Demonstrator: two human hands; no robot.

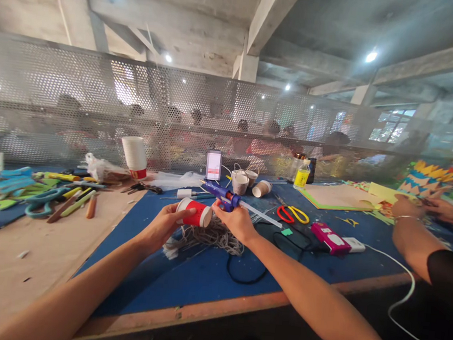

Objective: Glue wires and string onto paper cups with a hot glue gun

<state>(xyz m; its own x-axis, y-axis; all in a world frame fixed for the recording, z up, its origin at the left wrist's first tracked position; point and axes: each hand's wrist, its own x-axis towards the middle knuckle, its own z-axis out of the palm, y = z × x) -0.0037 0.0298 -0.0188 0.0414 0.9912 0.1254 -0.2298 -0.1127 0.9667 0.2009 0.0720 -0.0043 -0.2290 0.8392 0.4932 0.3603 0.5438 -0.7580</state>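
My left hand [164, 223] grips a red and white paper cup [197, 214], tipped on its side with one end toward the right. Beside it, my right hand [237, 220] is wrapped around a blue hot glue gun [221, 194] whose nozzle points up and to the left. A long translucent glue stick [262, 214] juts from the back of the gun. Beneath both hands lies a tangled heap of grey-beige cord [214, 235] on the blue mat [152, 275].
Behind my hands stand a phone [213, 165] and several cord-wrapped cups [240, 182]. Scissors [293, 214], a magenta box [330, 237] and a yellow-labelled bottle [302, 174] are to the right. A co-worker's arms [413, 231] reach in there. Stacked cups [135, 156] and tools [71, 203] lie left.
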